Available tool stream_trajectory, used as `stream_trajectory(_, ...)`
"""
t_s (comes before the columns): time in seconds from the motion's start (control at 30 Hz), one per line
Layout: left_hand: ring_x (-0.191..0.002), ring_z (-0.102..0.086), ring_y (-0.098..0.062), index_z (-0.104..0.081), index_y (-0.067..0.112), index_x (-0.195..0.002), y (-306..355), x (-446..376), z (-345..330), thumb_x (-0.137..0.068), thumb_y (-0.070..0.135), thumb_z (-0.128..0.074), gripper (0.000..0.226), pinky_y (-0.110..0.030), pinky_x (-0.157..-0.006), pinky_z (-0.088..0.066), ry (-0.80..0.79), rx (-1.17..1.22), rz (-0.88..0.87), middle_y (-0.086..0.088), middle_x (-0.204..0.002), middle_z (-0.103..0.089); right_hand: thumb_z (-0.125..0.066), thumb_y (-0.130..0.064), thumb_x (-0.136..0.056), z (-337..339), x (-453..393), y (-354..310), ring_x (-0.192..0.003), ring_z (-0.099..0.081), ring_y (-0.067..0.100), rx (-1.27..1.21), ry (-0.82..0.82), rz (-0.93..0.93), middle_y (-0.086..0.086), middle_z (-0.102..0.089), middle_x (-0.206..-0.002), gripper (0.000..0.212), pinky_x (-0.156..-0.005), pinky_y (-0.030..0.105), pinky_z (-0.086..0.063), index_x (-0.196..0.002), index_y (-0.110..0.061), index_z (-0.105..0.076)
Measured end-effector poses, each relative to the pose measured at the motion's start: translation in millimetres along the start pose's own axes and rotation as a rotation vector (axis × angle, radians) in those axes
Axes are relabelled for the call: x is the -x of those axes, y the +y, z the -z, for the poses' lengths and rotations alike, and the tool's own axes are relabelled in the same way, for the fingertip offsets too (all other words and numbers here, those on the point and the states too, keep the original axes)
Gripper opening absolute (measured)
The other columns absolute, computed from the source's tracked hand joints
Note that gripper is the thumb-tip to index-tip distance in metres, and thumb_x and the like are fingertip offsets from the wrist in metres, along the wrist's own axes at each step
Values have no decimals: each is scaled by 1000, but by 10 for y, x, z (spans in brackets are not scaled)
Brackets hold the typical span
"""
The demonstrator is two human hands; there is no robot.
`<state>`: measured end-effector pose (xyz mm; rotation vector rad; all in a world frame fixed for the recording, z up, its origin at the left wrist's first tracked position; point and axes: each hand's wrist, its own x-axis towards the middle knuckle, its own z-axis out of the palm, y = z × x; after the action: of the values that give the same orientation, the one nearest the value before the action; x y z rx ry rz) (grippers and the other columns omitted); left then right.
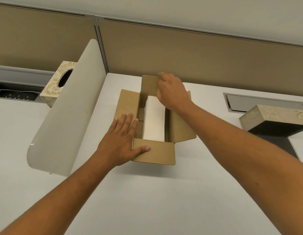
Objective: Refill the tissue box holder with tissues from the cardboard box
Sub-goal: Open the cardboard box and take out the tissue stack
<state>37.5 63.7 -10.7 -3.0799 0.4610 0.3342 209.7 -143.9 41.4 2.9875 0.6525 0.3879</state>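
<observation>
The white table point(147, 192) carries everything, backed by tan partition panels point(198, 53) and split on the left by a pale rounded divider point(67, 119). At mid-table sits the cardboard box point(154, 152), its four flaps folded outward. Inside it a white stack of tissues point(155, 121) runs lengthwise along the middle of the opening, with bare cardboard showing on its left.

At the right edge of the table stands the tissue box holder point(272, 116), a patterned beige cover that looks lifted or tipped over a dark base; how it sits exactly is hard to tell. A second patterned tissue box point(57, 85) with an oval slot lies beyond the divider on the left, well apart from the work.

The left hand point(120, 139) lies flat and spread, fingers on the left flap and thumb pressed on the near flap, holding nothing but bracing the box. The right hand point(171, 94) hovers at the far end of the box, fingers curled near the far flap; whether its grip is closed on anything I cannot tell.

The step in hand seems to be opening the box and reaching for the stack. The next move calls for getting fingers around the stack, lifting it out square, and carrying it right to the holder.
</observation>
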Motion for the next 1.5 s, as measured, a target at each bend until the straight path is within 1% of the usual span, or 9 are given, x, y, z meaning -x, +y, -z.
stream_trajectory(0.2,-169,18,-30,4,15,-174,9,-1,-70,-82,96,5,123,-53,-137,6,25,19,-8,-8,-183,16,-50,-26,-104,-178,-60,99,-119,-59,37,-166,-410,-36,14,-54,-136,33,-96,47,-52,-125,-3,-59)
stream_trajectory(0.37,-169,17,-28,3,13,-174,4,-4,-113,-84,94,7,121,-54,-136,7,50,1,-18,-8,-183,14,-55,-18,-98,-104,206,-195,-112,-61,35,-258,-83,-200,16,-59,-131,33,-77,40,-51,-126,-2,-60)
stream_trajectory(0.43,-169,17,-28,2,12,-174,-1,-5,-131,-85,93,7,120,-54,-136,7,59,3,-23,-8,-183,13,-60,-29,-97,-96,364,-383,-116,-62,36,-349,-161,-308,19,-58,-135,52,-75,37,-48,-140,-1,-51)
stream_trajectory(0.57,-169,15,-28,3,11,-173,-3,-15,-133,-83,93,12,122,-54,-137,6,56,-10,-40,-10,-183,13,-66,-50,-96,-135,513,-599,-143,-48,38,-725,-499,-660,22,-30,-166,112,-104,41,-48,-164,2,6)
stream_trajectory(0.77,-169,16,-26,6,10,-173,4,8,-107,-84,92,8,121,-52,-137,8,36,13,-30,-10,-182,16,-59,-40,-106,-211,500,-575,-147,-40,32,-1286,-640,-1047,12,-40,-163,65,-96,37,-34,-157,-8,-35)
stream_trajectory(0.9,-169,17,-26,7,10,-173,0,17,-102,-82,92,8,122,-52,-137,9,27,21,-27,-10,-182,17,-50,-51,-108,-262,427,-522,-151,-37,36,-1261,-712,-1103,14,-35,-167,72,-121,45,-33,-161,-6,-30)
stream_trajectory(1.2,-169,18,-25,9,11,-173,-9,13,-83,-81,93,10,123,-52,-137,6,22,2,-26,-8,-182,16,-63,-48,-101,-454,372,-391,-147,-43,35,-1311,-748,-1173,14,-45,-160,75,-125,47,-32,-156,-4,-36)
stream_trajectory(1.4,-169,16,-24,7,10,-173,-7,3,-72,-81,95,8,125,-50,-137,8,4,15,-24,-8,-183,15,-72,-37,-99,-444,410,-365,-110,-58,29,-1349,-734,-1131,10,-61,-118,59,-103,40,-45,-143,-4,-50)
stream_trajectory(1.5,-170,14,-25,9,10,-173,10,9,-44,-81,95,6,125,-50,-137,8,-9,5,-10,-8,-183,14,-76,-28,-97,-349,464,-391,-86,-64,25,-1457,-698,-1113,8,-65,-98,42,-73,36,-51,-128,-8,-56)
